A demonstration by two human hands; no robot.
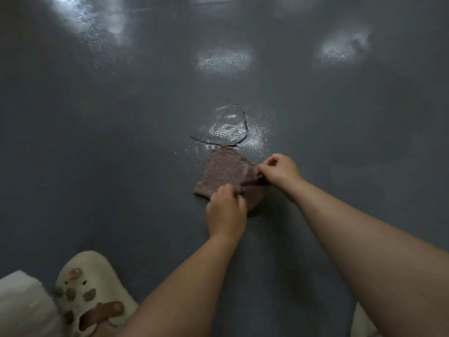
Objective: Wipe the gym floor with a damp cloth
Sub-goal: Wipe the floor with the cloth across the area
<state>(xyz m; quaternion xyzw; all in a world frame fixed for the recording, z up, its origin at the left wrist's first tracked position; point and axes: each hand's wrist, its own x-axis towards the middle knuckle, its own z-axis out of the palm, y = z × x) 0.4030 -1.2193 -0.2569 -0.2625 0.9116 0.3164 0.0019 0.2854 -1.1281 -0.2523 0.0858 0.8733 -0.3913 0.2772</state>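
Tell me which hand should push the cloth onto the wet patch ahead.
Right, probably. The right hand pinches the cloth nearer the wet patch; the left hand grips its near edge, farther back.

The grey floor [121,142] looks glossy and finely grained; the pinkish-brown cloth [223,171] is rough, nubbly terry.

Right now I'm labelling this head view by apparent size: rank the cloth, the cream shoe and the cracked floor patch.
1. cream shoe, though it is nearest the camera
2. cloth
3. cracked floor patch, close to the cloth
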